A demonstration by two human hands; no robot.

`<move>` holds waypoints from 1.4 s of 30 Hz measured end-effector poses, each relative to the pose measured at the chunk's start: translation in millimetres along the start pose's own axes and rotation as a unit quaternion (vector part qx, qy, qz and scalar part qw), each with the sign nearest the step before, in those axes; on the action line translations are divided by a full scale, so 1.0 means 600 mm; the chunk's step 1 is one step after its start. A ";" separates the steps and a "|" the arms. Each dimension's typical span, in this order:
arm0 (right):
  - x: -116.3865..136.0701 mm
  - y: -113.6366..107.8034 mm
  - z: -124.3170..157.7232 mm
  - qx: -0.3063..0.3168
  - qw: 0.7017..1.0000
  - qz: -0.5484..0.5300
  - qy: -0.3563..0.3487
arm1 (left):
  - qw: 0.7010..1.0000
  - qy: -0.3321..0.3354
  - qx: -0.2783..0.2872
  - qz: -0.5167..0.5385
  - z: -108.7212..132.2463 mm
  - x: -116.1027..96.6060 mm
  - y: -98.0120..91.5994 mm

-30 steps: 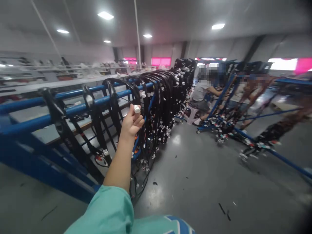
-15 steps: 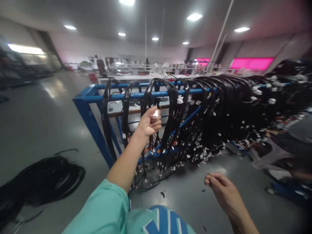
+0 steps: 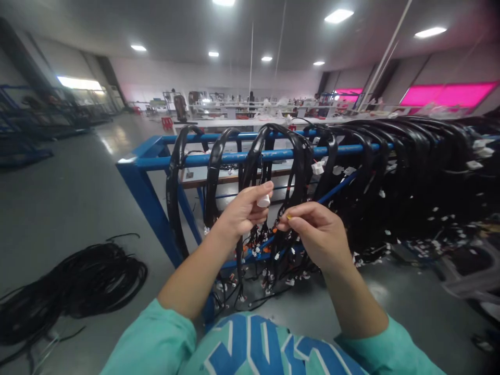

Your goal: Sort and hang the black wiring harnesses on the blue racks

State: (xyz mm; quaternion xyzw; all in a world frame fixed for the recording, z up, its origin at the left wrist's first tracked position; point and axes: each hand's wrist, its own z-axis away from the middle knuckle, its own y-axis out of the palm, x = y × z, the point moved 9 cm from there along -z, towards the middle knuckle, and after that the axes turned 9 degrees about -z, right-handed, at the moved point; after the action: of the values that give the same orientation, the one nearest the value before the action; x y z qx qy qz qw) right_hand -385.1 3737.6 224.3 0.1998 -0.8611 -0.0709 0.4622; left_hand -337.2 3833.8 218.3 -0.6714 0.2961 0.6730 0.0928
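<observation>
In my left hand (image 3: 248, 209) is a white plastic connector (image 3: 264, 201), gripped between thumb and curled fingers. Close by on the right, my right hand (image 3: 318, 229) pinches a tiny yellow piece (image 3: 289, 216) between thumb and forefinger; its exact kind is too small to make out. The two hands are apart, with a narrow gap between them. Behind them, black taped wire harnesses (image 3: 216, 177) hang over the blue rack (image 3: 230, 157), their lower ends carrying several small white connectors.
A coil of black tubing or cable (image 3: 105, 281) lies on the grey floor at left. The rack's blue corner post (image 3: 150, 208) slants down close by. Many more harnesses (image 3: 422, 172) crowd the rack's right side. Beyond stand long white worktables (image 3: 234, 124).
My right hand has come up and left from low on the right, bringing the yellow piece near the white connector. My left hand still holds the connector, slightly lower. The view has turned left.
</observation>
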 end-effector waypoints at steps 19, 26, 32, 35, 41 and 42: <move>0.057 -0.039 -0.064 0.126 0.893 0.280 -0.328 | 0.977 0.011 -0.202 -0.066 -0.098 0.030 0.017; 0.030 -0.071 -0.084 0.125 0.904 0.267 -0.310 | 0.980 -0.004 -0.200 -0.014 -0.106 0.042 0.023; 0.007 -0.077 -0.101 0.150 0.927 0.226 -0.258 | 0.986 -0.015 -0.150 0.064 -0.095 0.053 0.022; -0.003 -0.080 -0.105 0.146 0.937 0.209 -0.238 | 0.992 0.004 -0.114 0.062 -0.095 0.054 0.023; -0.013 -0.083 -0.107 0.125 0.947 0.180 -0.234 | 0.992 -0.004 -0.110 0.062 -0.099 0.065 0.011; -0.016 -0.083 -0.107 0.124 0.949 0.178 -0.229 | 0.992 -0.005 -0.111 0.062 -0.099 0.066 0.008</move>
State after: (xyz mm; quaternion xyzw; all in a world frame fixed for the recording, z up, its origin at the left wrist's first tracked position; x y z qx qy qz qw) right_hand -313.7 3700.4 238.2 0.0774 -0.9673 0.0756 0.2295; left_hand -292.3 3787.8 186.2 -0.6543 0.2606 0.7095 -0.0225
